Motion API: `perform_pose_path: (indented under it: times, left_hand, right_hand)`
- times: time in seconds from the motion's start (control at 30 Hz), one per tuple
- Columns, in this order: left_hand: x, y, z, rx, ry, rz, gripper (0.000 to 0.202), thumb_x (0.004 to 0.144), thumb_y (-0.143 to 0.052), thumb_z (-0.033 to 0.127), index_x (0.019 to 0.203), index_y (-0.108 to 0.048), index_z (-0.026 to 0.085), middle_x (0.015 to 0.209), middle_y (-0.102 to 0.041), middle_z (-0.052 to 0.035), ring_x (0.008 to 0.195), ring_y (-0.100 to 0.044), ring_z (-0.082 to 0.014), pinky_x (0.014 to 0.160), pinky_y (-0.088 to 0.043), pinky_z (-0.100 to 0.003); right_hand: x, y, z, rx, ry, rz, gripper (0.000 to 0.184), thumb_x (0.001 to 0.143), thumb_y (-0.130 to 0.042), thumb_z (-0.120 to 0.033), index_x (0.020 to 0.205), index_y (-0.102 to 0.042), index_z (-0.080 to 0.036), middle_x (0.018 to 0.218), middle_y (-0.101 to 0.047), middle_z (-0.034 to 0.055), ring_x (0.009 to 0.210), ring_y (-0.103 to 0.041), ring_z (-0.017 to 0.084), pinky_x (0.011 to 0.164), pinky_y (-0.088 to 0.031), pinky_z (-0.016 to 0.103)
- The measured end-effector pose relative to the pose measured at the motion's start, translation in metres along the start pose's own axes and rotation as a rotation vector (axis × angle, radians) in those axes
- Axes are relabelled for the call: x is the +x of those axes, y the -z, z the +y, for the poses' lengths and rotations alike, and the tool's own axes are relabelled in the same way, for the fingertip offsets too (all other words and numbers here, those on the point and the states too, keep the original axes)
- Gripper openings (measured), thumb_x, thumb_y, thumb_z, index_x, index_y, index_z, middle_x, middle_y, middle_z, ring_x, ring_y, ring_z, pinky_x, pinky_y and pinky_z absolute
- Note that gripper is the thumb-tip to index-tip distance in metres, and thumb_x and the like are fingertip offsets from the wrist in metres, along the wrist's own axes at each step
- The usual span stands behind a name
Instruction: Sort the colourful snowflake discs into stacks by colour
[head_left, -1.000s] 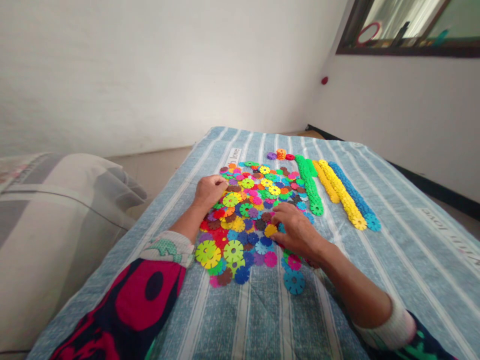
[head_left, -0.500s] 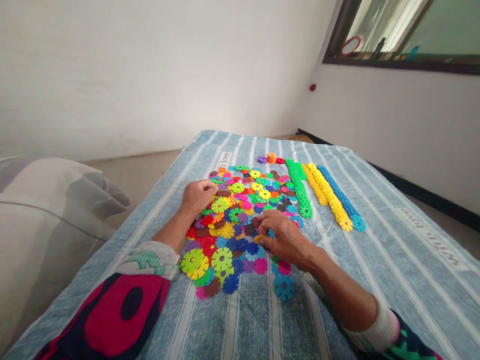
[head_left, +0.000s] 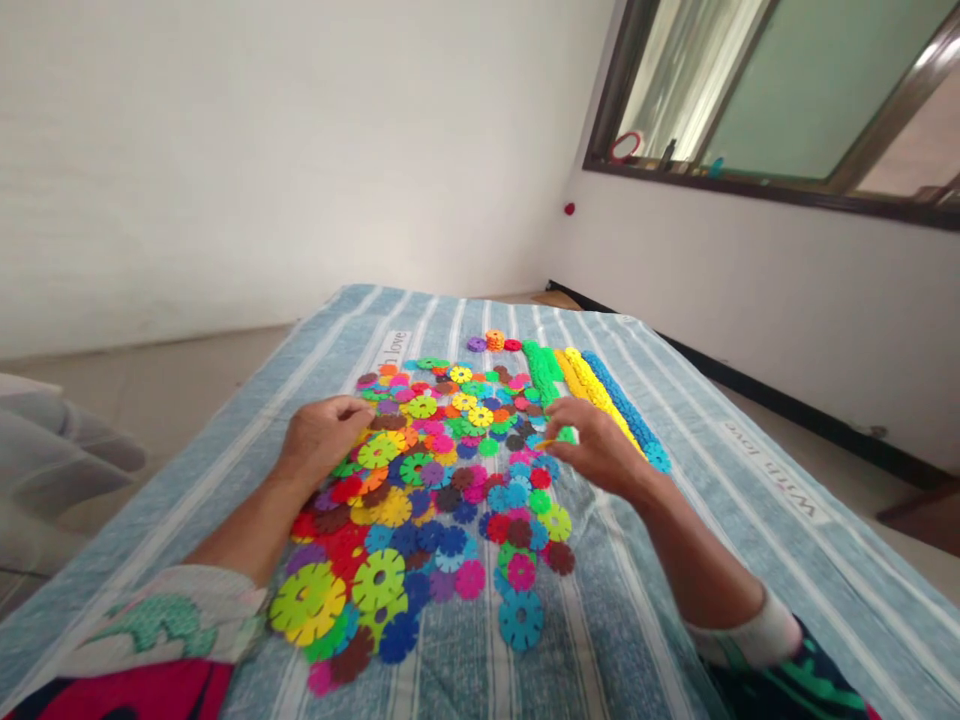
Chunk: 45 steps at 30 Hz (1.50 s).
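A spread of many small coloured plastic snowflake discs [head_left: 442, 480] lies on a blue striped cloth [head_left: 675, 560]. My left hand [head_left: 322, 435] rests curled on the left side of the spread, fingers bent onto the discs. My right hand [head_left: 596, 445] is lifted above the right side of the spread, pinching a thin yellow disc between thumb and fingers. Just beyond it lie rows of stacked discs: green [head_left: 541, 368], yellow [head_left: 589, 385] and blue [head_left: 622, 410].
Three small stacks, purple, orange and red [head_left: 493, 342], stand at the far end of the spread. A grey cushion [head_left: 52, 450] lies at the left. White walls and a window [head_left: 787, 90] with items on its sill stand beyond the cloth.
My right hand has picked a yellow disc from the middle of the spread and moved it right and away, toward the stacked rows. The view has swung right. My left hand stays put.
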<state>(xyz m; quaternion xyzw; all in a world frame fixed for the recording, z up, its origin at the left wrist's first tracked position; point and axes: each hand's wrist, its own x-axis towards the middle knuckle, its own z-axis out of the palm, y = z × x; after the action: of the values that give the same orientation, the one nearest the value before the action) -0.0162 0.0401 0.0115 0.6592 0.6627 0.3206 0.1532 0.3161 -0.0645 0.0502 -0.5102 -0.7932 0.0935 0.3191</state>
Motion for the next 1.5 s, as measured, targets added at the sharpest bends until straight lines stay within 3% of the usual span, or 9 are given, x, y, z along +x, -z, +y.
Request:
perform_pose_path:
  times: [0.1, 0.17, 0.37, 0.7, 1.03, 1.23, 1.5]
  left_hand:
    - [0.000, 0.001, 0.001, 0.012, 0.023, -0.010, 0.036, 0.071, -0.048, 0.042, 0.085, -0.071, 0.019, 0.088, -0.072, -0.0007, 0.074, -0.061, -0.0180, 0.070, -0.043, -0.025]
    - [0.001, 0.000, 0.001, 0.012, 0.025, -0.014, 0.035, 0.071, -0.049, 0.042, 0.085, -0.071, 0.019, 0.087, -0.072, 0.0003, 0.072, -0.060, -0.0172, 0.069, -0.043, -0.024]
    - [0.003, -0.001, -0.003, 0.017, 0.017, -0.005, 0.032, 0.072, -0.051, 0.040, 0.085, -0.071, 0.019, 0.086, -0.073, 0.0024, 0.070, -0.059, -0.0147, 0.068, -0.042, -0.021]
    - [0.004, -0.002, -0.003, 0.014, 0.009, 0.002, 0.031, 0.072, -0.051, 0.039, 0.083, -0.071, 0.019, 0.083, -0.072, 0.0034, 0.069, -0.058, -0.0141, 0.068, -0.041, -0.020]
    - [0.004, -0.002, -0.004, 0.016, 0.016, 0.008, 0.032, 0.070, -0.050, 0.042, 0.081, -0.070, 0.020, 0.075, -0.070, 0.0030, 0.072, -0.060, -0.0161, 0.068, -0.041, -0.022]
    - [0.004, -0.003, -0.005, -0.008, 0.004, 0.015, 0.033, 0.070, -0.049, 0.042, 0.080, -0.070, 0.019, 0.079, -0.071, 0.0017, 0.073, -0.061, -0.0171, 0.072, -0.042, -0.023]
    - [0.001, -0.002, -0.002, 0.019, 0.003, 0.021, 0.032, 0.072, -0.051, 0.039, 0.084, -0.072, 0.019, 0.083, -0.073, 0.0021, 0.074, -0.062, -0.0164, 0.072, -0.043, -0.022]
  right_hand:
    - [0.000, 0.030, 0.042, -0.271, -0.176, -0.016, 0.012, 0.069, -0.067, -0.008, 0.071, -0.063, -0.019, 0.096, -0.065, 0.0041, 0.098, -0.059, 0.020, 0.090, -0.043, 0.033]
    - [-0.001, 0.042, 0.065, -0.329, -0.230, -0.029, 0.012, 0.068, -0.066, -0.008, 0.073, -0.065, -0.019, 0.092, -0.065, 0.0044, 0.095, -0.059, 0.021, 0.088, -0.043, 0.033]
    - [-0.001, 0.042, 0.098, -0.435, -0.315, -0.106, 0.016, 0.067, -0.063, -0.005, 0.074, -0.069, -0.018, 0.090, -0.066, 0.0041, 0.090, -0.060, 0.019, 0.083, -0.042, 0.028]
    - [0.007, 0.036, 0.105, -0.576, -0.413, -0.233, 0.016, 0.071, -0.064, -0.010, 0.082, -0.072, -0.019, 0.097, -0.068, 0.0055, 0.095, -0.060, 0.020, 0.081, -0.042, 0.026]
    - [0.010, 0.037, 0.090, -0.700, -0.460, -0.272, 0.025, 0.074, -0.061, -0.008, 0.093, -0.071, -0.020, 0.108, -0.065, 0.0094, 0.106, -0.057, 0.025, 0.085, -0.042, 0.032]
    - [0.009, 0.034, 0.080, -0.697, -0.407, -0.298, 0.029, 0.078, -0.059, -0.008, 0.100, -0.071, -0.022, 0.109, -0.065, 0.0082, 0.107, -0.057, 0.024, 0.087, -0.042, 0.031]
    - [0.004, 0.024, 0.082, -0.676, -0.294, -0.333, 0.021, 0.083, -0.059, -0.013, 0.092, -0.074, -0.023, 0.104, -0.066, 0.0077, 0.109, -0.055, 0.022, 0.090, -0.040, 0.029]
